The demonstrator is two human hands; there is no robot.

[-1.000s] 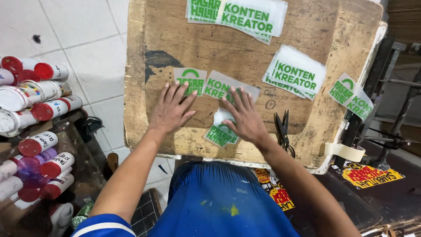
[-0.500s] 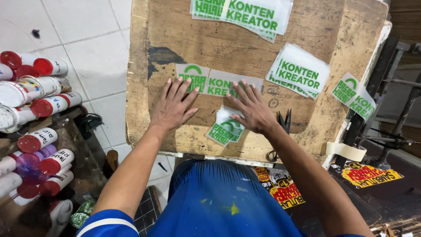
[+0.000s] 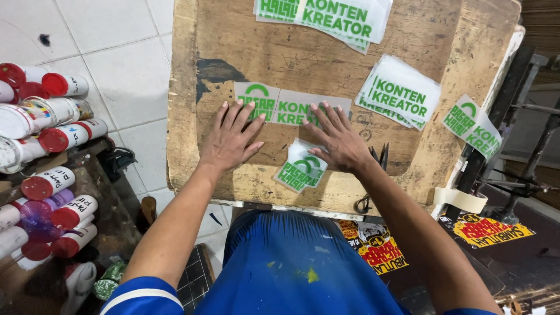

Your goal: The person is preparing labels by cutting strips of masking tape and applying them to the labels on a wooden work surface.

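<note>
My left hand point(image 3: 230, 139) lies flat, fingers spread, on a worn wooden board point(image 3: 280, 58), its fingertips on the left end of a long clear strip with green lettering point(image 3: 286, 108). My right hand point(image 3: 338, 140) is also flat and spread, fingertips on the strip's right part, palm partly over a small stack of clear green-printed stickers point(image 3: 300, 166). Neither hand grips anything.
More green-printed transfer stacks lie at the board's top point(image 3: 326, 17), right point(image 3: 399, 93) and far right edge point(image 3: 472, 125). Black scissors point(image 3: 373, 181) rest by my right wrist, a tape roll point(image 3: 461, 201) beyond. White bottles with red caps point(image 3: 46, 175) fill the left. Tiled floor point(image 3: 116, 52) lies beyond.
Both hands have slid up the board onto the long strip. The right hand has come off most of the small sticker stack, which now shows below it.
</note>
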